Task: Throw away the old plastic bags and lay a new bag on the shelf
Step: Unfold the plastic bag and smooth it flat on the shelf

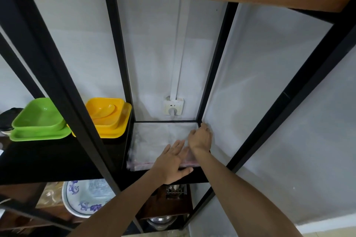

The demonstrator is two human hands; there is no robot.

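Forearms reach in from the lower edge toward a small shelf [192, 176] in a black metal rack. Left hand [171, 165] lies flat at the front right of the shelf, fingers [176, 147] spread open and pressing down, thumb along the front edge; it grips nothing. Under it lies the bag [159, 146], a clear plastic sheet spread over nearly the whole shelf, with a pinkish strip along its front edge. Right hand [200, 137] rests further back at the rear right corner, fingers curled loosely onto the plastic; whether they pinch it cannot be told.

Handling judgement: the bag is thin, light, limp and slippery, so it will wrinkle and slide easily. Hold it by corners or edges and smooth it with flat palms.

Behind the shelf, a wall socket [173, 106] sits just above its rear edge. To the left, yellow dishes [107, 119] and green dishes [38, 121] stand on a neighbouring shelf.
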